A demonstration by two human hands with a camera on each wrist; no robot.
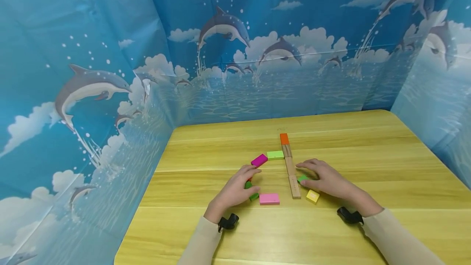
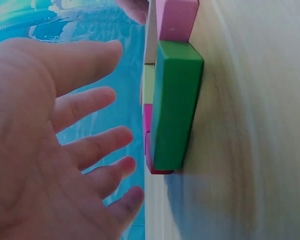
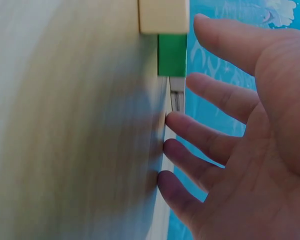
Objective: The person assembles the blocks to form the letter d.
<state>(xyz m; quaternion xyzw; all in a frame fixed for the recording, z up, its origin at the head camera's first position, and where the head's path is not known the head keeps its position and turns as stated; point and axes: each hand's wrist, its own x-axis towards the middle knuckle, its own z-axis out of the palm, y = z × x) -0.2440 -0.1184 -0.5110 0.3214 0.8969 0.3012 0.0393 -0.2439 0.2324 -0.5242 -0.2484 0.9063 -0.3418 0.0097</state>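
Note:
My left hand [image 1: 235, 189] hovers with fingers spread beside a dark green block [image 2: 177, 110], which it partly covers in the head view. A pink block [image 1: 269, 198] lies just right of that one. On the other side, my right hand [image 1: 329, 180] has its fingers loosely extended around a small green block [image 1: 302, 178], apart from it in the right wrist view. Close to the right thumb sits a yellow block [image 1: 312, 196]. Between the hands runs a line of wooden blocks [image 1: 290, 166], topped by an orange block [image 1: 284, 138].
A lime green block [image 1: 275, 155] meets the wooden line from the left, with a magenta block [image 1: 259, 160] angled beside it. Something red shows partly behind the left fingers. The wood-grain table [image 1: 349, 142] ends at a blue dolphin-print curtain [image 1: 312, 85].

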